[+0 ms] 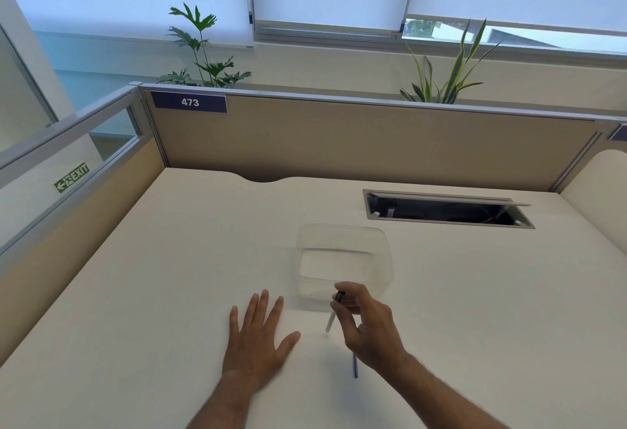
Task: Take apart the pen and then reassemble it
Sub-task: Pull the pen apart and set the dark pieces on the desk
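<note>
My right hand (368, 325) pinches a small dark pen part (340, 296) between thumb and fingertips, just above the near rim of the clear plastic container (344, 242). A thin white pen piece (330, 322) slants downward below those fingers; I cannot tell whether the hand holds it or whether it rests on the desk. A dark blue pen piece (355, 366) lies on the desk, partly hidden under my right wrist. My left hand (255, 335) lies flat on the desk, palm down and fingers spread, holding nothing, left of the pen parts.
The white desk (169, 276) has beige partition walls behind and to the left. An open cable hatch (448, 208) is sunk into the desk at the back right. Two potted plants (203, 55) stand beyond the rear partition.
</note>
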A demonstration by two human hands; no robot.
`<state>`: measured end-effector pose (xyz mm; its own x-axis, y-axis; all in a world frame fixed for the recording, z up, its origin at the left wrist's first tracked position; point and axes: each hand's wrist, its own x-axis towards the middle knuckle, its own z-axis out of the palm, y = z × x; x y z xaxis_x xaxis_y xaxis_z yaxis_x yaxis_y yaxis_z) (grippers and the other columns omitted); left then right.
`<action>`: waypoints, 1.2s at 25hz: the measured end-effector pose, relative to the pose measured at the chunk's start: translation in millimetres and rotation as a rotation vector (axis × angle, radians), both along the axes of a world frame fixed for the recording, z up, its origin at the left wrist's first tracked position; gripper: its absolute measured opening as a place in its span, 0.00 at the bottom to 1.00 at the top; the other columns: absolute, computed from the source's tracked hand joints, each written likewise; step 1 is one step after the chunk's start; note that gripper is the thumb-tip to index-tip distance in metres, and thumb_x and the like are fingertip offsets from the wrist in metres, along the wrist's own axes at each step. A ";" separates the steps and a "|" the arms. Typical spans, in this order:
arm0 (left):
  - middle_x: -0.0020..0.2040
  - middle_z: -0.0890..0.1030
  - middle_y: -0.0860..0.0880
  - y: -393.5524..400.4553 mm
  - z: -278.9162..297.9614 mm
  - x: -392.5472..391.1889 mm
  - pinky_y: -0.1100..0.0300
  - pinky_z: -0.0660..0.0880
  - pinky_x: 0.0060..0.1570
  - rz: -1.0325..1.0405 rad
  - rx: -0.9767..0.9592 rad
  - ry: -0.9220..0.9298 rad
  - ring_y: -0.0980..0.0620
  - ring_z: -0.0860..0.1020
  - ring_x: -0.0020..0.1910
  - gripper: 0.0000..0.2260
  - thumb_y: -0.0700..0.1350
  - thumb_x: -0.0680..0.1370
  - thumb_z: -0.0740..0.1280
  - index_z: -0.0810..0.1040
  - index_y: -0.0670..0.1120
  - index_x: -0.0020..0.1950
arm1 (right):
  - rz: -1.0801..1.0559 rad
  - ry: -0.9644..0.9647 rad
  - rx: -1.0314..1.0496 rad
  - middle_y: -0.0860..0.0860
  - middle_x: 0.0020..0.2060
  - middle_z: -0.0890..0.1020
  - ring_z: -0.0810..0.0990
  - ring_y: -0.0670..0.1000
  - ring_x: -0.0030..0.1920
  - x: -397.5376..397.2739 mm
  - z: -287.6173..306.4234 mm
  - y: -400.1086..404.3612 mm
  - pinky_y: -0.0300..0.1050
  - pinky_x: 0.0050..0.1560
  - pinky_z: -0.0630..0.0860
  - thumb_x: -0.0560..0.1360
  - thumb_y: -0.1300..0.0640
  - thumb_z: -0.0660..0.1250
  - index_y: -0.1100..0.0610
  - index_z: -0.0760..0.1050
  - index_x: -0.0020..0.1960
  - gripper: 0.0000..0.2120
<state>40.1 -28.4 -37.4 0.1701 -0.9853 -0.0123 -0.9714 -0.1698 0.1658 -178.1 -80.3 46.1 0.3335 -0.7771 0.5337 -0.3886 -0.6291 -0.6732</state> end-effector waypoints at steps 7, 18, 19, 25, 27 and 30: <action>0.81 0.44 0.49 0.2 2.7 -1.6 0.42 0.34 0.73 -0.001 -0.003 0.011 0.50 0.41 0.79 0.35 0.70 0.76 0.45 0.45 0.56 0.79 | -0.024 -0.076 -0.065 0.50 0.42 0.85 0.84 0.42 0.44 0.4 8.7 -8.4 0.33 0.47 0.81 0.74 0.61 0.71 0.53 0.72 0.58 0.16; 0.81 0.45 0.49 0.3 2.3 -1.4 0.42 0.33 0.73 -0.004 -0.014 0.031 0.49 0.41 0.79 0.34 0.70 0.77 0.47 0.46 0.56 0.79 | 0.012 0.054 0.041 0.39 0.41 0.81 0.84 0.42 0.42 0.6 0.2 -2.6 0.38 0.43 0.82 0.75 0.60 0.70 0.48 0.70 0.58 0.16; 0.81 0.45 0.49 0.2 2.1 -1.3 0.42 0.33 0.72 -0.003 -0.013 0.027 0.49 0.41 0.79 0.34 0.70 0.77 0.47 0.46 0.56 0.79 | 0.010 0.041 0.040 0.41 0.41 0.82 0.84 0.42 0.42 0.1 1.3 -2.9 0.37 0.43 0.82 0.74 0.60 0.70 0.48 0.70 0.58 0.16; 0.81 0.45 0.49 -0.1 1.7 -1.2 0.42 0.33 0.72 -0.003 -0.016 0.023 0.49 0.41 0.79 0.35 0.71 0.75 0.43 0.46 0.56 0.79 | -0.010 0.002 0.000 0.48 0.40 0.85 0.85 0.43 0.41 -2.3 2.6 -3.9 0.38 0.43 0.82 0.74 0.61 0.71 0.51 0.70 0.58 0.17; 0.81 0.45 0.49 -0.9 0.8 -1.3 0.42 0.34 0.73 0.006 -0.010 0.039 0.49 0.42 0.79 0.35 0.71 0.76 0.45 0.47 0.56 0.79 | -0.008 -0.004 -0.001 0.48 0.40 0.85 0.85 0.43 0.41 -2.4 3.9 -4.5 0.38 0.43 0.82 0.74 0.61 0.71 0.51 0.70 0.59 0.17; 0.80 0.53 0.50 -3.5 2.8 -2.7 0.43 0.38 0.73 0.005 -0.038 0.103 0.49 0.48 0.79 0.34 0.70 0.76 0.52 0.55 0.56 0.78 | -0.011 -0.015 0.010 0.49 0.41 0.85 0.84 0.43 0.41 -1.9 6.7 -5.7 0.36 0.44 0.82 0.74 0.63 0.72 0.50 0.70 0.59 0.18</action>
<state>37.4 -32.0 -34.7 0.1746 -0.9846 0.0070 -0.9482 -0.1662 0.2709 -180.0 -86.0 52.8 0.3169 -0.7859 0.5309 -0.3850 -0.6182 -0.6853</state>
